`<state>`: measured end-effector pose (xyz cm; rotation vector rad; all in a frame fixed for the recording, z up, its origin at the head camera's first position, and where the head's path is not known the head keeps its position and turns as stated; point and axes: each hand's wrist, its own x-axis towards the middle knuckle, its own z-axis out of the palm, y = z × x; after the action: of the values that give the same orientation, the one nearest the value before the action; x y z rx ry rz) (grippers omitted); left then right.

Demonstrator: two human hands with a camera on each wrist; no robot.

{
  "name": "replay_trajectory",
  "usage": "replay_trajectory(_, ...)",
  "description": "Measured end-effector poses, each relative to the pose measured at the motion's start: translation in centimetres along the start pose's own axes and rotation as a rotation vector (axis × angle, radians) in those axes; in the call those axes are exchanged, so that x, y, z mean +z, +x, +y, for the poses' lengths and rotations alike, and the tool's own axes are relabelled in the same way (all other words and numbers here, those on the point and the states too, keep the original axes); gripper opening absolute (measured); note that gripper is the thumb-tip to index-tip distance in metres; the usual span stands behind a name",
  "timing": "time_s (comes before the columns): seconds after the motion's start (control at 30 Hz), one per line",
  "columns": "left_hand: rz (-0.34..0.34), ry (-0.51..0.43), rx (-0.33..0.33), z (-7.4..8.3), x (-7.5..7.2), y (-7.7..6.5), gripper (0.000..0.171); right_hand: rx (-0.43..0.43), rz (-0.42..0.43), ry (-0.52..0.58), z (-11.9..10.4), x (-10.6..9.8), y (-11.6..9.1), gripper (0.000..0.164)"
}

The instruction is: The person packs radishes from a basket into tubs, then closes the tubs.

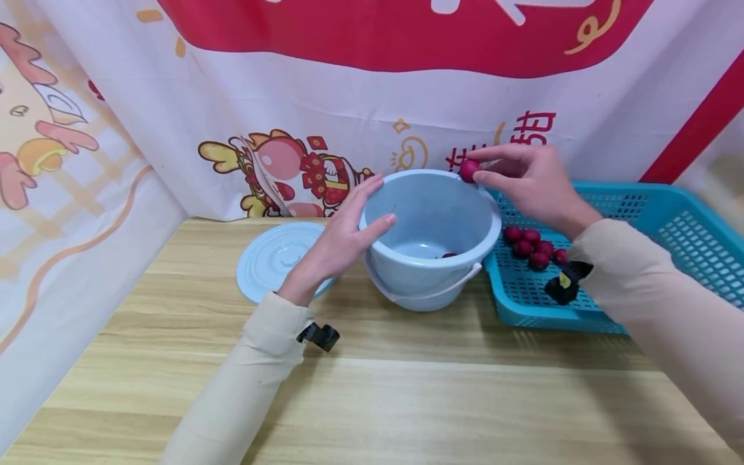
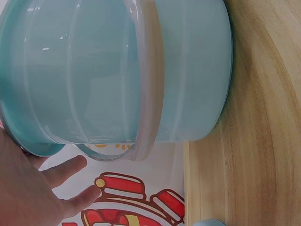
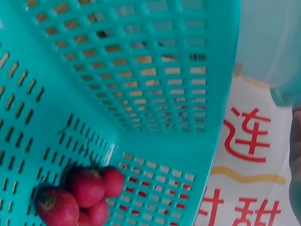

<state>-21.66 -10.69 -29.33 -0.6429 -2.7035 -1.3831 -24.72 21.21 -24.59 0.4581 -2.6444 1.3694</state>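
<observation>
A light blue bucket (image 1: 415, 274) stands upright on the table, its handle hanging down the front. My left hand (image 1: 349, 229) rests at the bucket's left rim, fingers extended; in the left wrist view that hand (image 2: 37, 188) shows beside the rim. Over the back right rim, my right hand (image 1: 531, 177) pinches a red radish (image 1: 470, 170) between thumb and fingers. Part of another red radish (image 1: 449, 255) shows on the bucket's floor. Several radishes (image 3: 84, 186) lie together in the turquoise basket (image 1: 546, 318) to the right, below my right forearm.
The bucket's round blue lid (image 1: 261, 258) lies on the wooden table (image 1: 407, 400) left of the bucket, partly behind my left wrist. A printed cloth (image 1: 325, 90) hangs behind the table. The basket's perforated wall (image 3: 141, 70) stands close to the bucket.
</observation>
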Motion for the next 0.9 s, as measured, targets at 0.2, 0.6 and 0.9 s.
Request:
replay_trajectory(0.2, 0.001, -0.007, -0.002, 0.0, -0.1, 0.0, 0.078, -0.039, -0.043, -0.013, -1.1, 1.3, 0.3, 0.049)
replay_trajectory(0.6, -0.007, -0.021, -0.014, 0.1, 0.0, 0.0, 0.079, -0.100, -0.102, -0.082, -1.7, 3.4, 0.7, 0.042)
replay_trajectory(0.9, -0.006, -0.013, -0.016, 0.0, 0.0, 0.1, 0.078, -0.127, -0.097, -0.114, -1.5, 4.3, 0.7, 0.045)
